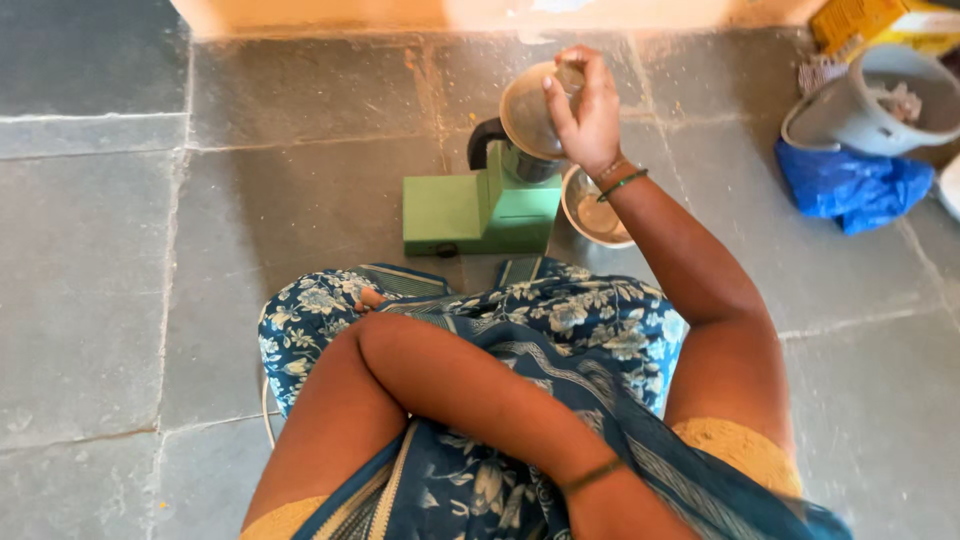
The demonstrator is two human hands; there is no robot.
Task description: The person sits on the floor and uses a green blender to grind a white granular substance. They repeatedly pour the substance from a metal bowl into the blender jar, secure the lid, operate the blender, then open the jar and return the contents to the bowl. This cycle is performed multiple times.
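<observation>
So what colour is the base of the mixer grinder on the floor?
Light green, seen in the head view: the grinder base, below the lid held by the right hand.

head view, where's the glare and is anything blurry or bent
Head view: sunlight washes out the wall base along the top edge; the right hand and clear lid look slightly soft; floor joints bow near the edges from the wide lens; the green grinder is evenly lit.

Green grinder base, blue floral cloth, blue bag, grey stone floor.
</observation>
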